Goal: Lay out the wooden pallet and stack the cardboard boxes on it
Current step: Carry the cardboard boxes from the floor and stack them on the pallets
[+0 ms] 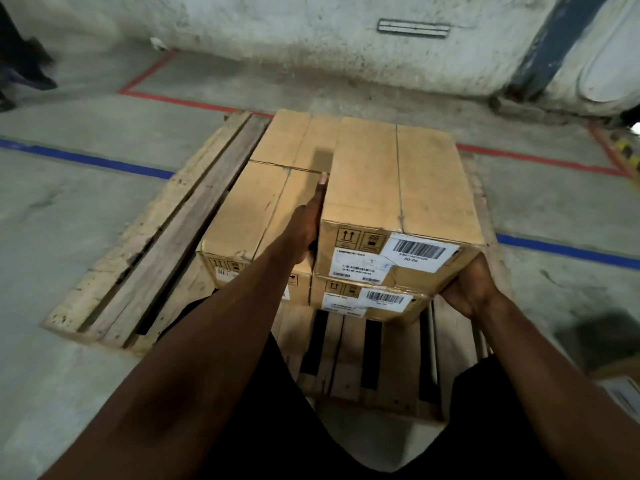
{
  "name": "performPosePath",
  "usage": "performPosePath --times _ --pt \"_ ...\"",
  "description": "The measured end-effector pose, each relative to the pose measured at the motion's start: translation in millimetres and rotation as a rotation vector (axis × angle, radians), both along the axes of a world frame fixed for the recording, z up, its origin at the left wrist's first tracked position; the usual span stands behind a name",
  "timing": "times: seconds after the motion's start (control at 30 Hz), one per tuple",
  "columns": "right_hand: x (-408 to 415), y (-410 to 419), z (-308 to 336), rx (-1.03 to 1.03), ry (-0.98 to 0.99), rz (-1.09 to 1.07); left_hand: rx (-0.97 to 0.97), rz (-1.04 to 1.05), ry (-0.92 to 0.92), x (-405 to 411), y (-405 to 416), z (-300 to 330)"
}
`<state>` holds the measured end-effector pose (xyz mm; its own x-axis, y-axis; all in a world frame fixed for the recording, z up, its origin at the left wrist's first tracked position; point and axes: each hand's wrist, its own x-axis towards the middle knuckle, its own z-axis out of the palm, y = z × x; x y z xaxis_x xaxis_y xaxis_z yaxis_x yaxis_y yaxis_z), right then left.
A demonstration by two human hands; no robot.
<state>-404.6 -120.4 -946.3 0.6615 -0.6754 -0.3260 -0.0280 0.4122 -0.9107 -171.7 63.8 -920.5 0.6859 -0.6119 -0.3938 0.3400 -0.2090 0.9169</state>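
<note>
A wooden pallet (145, 251) lies flat on the concrete floor. Cardboard boxes stand on it: a near left box (249, 216), a far left box (294, 140), and at the right a lower box (391, 308) with a top box (398, 181) on it, barcode labels facing me. My left hand (306, 223) lies flat with straight fingers against the top box's left side. Around that box's near right bottom corner my right hand (469, 285) curls its fingers.
Blue (86, 159) and red (540, 161) floor lines run past the pallet. A grimy wall (277, 36) stands behind, with a blue post (540, 46) at the right. A person's legs (20, 64) show at the far left. Another box's corner (620, 386) lies at the right edge.
</note>
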Motion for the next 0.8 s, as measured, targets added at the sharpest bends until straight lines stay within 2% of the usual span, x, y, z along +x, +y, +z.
performPosePath --times 0.3,0.57,0.7,0.8 --pt "-1 13 2 0.042 0.024 -0.037 -0.08 -0.034 -0.098 -4 6 -11" --pt "-2 16 10 0.072 0.02 -0.059 -0.061 -0.019 -0.034 -10 8 1" --pt "-5 11 30 0.096 -0.054 -0.092 -0.013 0.105 0.002 -2 12 12" --pt "-9 7 40 0.012 -0.024 -0.159 -0.104 0.162 -0.101 -2 14 32"
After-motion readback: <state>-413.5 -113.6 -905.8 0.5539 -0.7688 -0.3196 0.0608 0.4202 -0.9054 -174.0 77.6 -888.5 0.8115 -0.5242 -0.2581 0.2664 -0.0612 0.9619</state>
